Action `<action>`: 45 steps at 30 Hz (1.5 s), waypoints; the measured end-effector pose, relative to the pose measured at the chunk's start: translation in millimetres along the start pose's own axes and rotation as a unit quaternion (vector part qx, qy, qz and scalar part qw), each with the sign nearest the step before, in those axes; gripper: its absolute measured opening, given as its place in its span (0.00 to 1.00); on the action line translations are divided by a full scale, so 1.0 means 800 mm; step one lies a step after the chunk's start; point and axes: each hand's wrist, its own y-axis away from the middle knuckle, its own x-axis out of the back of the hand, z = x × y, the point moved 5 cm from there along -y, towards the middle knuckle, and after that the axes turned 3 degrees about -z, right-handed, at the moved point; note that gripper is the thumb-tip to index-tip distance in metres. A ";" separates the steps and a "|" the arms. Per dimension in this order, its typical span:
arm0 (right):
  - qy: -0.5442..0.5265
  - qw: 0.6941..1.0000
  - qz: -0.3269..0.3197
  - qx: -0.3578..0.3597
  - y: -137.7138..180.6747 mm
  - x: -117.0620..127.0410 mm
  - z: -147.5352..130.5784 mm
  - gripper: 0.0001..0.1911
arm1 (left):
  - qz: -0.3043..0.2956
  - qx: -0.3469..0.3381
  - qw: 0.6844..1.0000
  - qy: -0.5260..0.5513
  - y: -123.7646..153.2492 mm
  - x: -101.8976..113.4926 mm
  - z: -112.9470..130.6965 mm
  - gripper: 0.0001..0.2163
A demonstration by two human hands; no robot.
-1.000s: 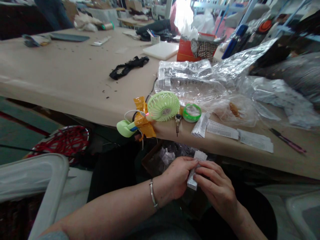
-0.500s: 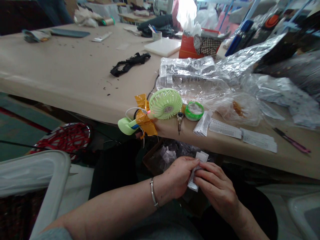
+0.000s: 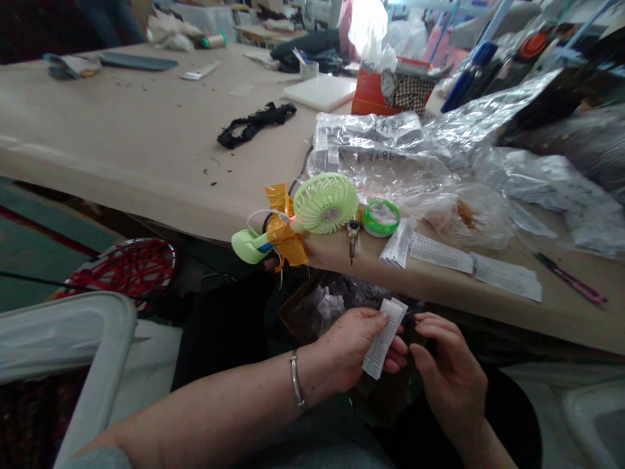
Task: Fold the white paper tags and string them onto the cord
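My left hand (image 3: 349, 352), with a silver bracelet on the wrist, pinches a stack of white printed labels (image 3: 383, 339) below the table edge. My right hand (image 3: 452, 374) is just to the right of the stack, fingers curled and apart from it; whether they hold anything small I cannot make out. Behind the hands sits a dark box of loose label slips (image 3: 332, 303). On the table edge above lie more white label strips (image 3: 442, 253).
A green mini fan (image 3: 325, 203) taped with orange tape sits at the table (image 3: 122, 143) edge, beside a green tape roll (image 3: 381, 217) and a small tool (image 3: 351, 238). Clear plastic bags (image 3: 390, 156), a black fabric strip (image 3: 256, 122), a purple tool (image 3: 571, 279) and a grey bin (image 3: 68, 345) lie around.
My right hand has let go of the label stack and moved right. The left hand keeps the stack, now fully visible and tilted.
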 end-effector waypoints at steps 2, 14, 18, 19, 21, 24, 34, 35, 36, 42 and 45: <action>-0.075 0.985 0.011 -0.155 -0.001 -0.003 0.022 0.06 | -0.013 0.007 0.999 -0.032 0.003 -0.002 -0.002 0.13; -0.307 0.855 -0.106 -0.405 0.029 -0.054 0.024 0.12 | -0.119 0.082 0.990 -0.004 0.027 0.015 -0.032 0.13; -0.263 0.880 -0.123 -0.376 0.038 -0.053 0.015 0.13 | -0.143 0.118 0.982 0.021 0.040 0.029 -0.047 0.13; -0.267 0.885 -0.125 -0.360 0.039 -0.053 0.013 0.14 | -0.147 0.125 0.981 0.023 0.044 0.031 -0.050 0.14; -0.287 0.887 -0.155 -0.326 0.043 -0.053 0.011 0.19 | -0.154 0.138 0.978 0.022 0.051 0.032 -0.055 0.15; -0.353 0.846 -0.271 -0.294 0.048 -0.062 0.005 0.27 | -0.172 0.159 0.972 0.016 0.060 0.028 -0.060 0.17; -0.444 0.795 -0.362 -0.199 0.037 -0.087 -0.005 0.28 | -0.208 0.177 0.962 0.002 0.063 0.015 -0.070 0.15; -0.435 0.802 -0.362 -0.191 0.037 -0.088 -0.006 0.28 | -0.210 0.180 0.961 0.001 0.063 0.015 -0.071 0.15; -0.430 0.806 -0.361 -0.189 0.038 -0.089 -0.007 0.29 | -0.210 0.182 0.961 0.000 0.063 0.015 -0.071 0.15; -0.454 0.788 -0.322 -0.265 0.042 -0.092 -0.008 0.24 | -0.195 0.170 0.966 0.014 0.064 0.017 -0.071 0.11; -0.415 0.833 -0.264 -0.252 0.039 -0.076 -0.010 0.24 | -0.185 0.168 0.968 0.027 0.067 0.018 -0.071 0.11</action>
